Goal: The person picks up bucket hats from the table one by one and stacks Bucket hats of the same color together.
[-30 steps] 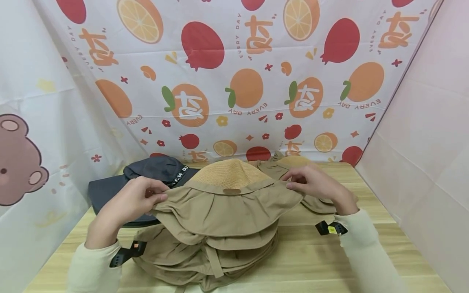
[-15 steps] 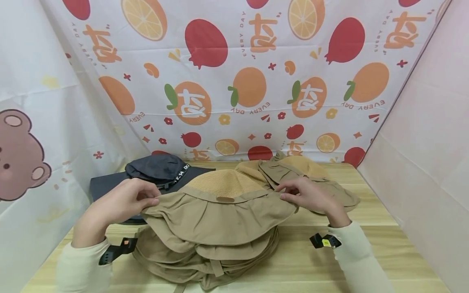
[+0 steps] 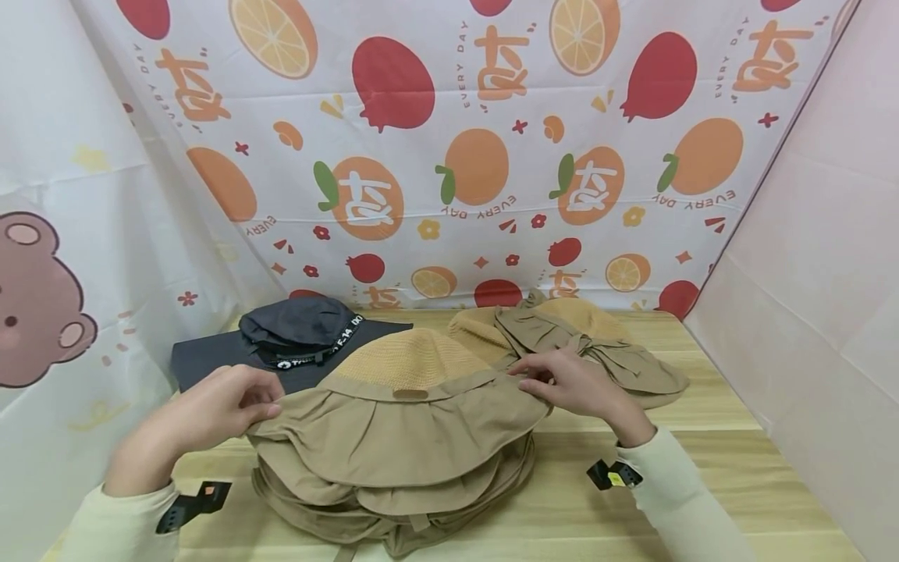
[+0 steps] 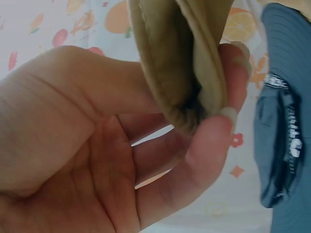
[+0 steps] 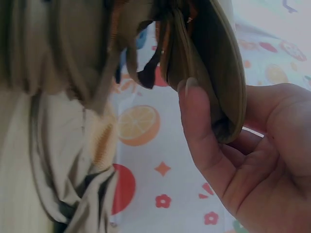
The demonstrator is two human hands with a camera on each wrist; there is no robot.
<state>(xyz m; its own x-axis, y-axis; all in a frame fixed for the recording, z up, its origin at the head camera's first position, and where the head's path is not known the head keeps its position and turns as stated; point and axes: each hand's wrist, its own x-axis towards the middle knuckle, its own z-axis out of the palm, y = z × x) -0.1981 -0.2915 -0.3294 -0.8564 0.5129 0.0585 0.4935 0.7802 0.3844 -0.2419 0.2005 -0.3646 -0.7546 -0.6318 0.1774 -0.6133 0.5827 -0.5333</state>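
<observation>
A khaki sun hat (image 3: 414, 437) with a woven straw crown hangs between my hands in the head view, a small brown tag on its band. My left hand (image 3: 221, 410) pinches the left edge of its brim; the left wrist view shows the folded brim (image 4: 180, 63) between thumb and fingers. On the other side my right hand (image 3: 572, 386) pinches the right brim edge, also seen in the right wrist view (image 5: 223, 87). Directly below lies a stack of similar khaki hats (image 3: 485, 496), largely covered by the held hat; whether they touch I cannot tell.
A dark navy cap (image 3: 298, 324) with white lettering lies at the back left of the wooden table (image 3: 702, 484). More khaki hats with straw crowns (image 3: 590, 320), one with a bow, lie at the back right. A fruit-print cloth (image 3: 477, 94) hangs behind.
Both hands have moved left and down with the sun hat, lowering it over the stack. More of the navy cap and the back-right hat with the bow now shows.
</observation>
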